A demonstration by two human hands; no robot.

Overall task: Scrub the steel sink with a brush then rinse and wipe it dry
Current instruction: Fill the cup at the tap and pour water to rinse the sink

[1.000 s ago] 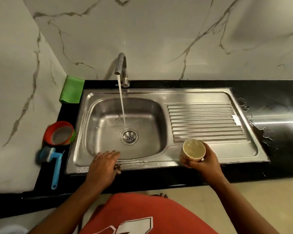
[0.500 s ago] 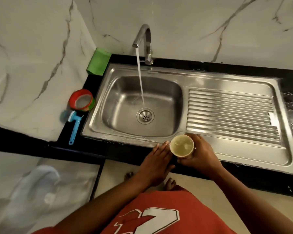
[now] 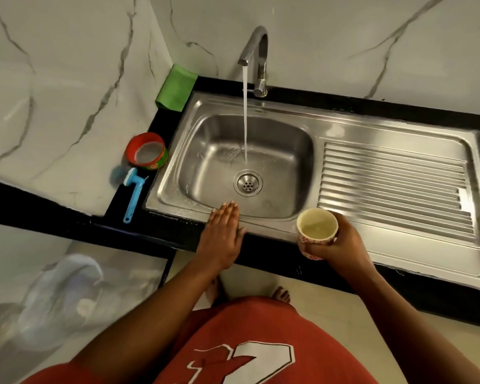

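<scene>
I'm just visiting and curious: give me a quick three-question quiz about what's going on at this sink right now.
1. True or false: water is running from the tap into the sink.
2. Which hand holds the cup? A) left hand B) right hand
3. Fill in: the blue brush lies on the black counter, to the ____ of the basin.

Key: 1 true; 2 B; 3 left. The left hand lies flat on the sink's front rim.
</scene>
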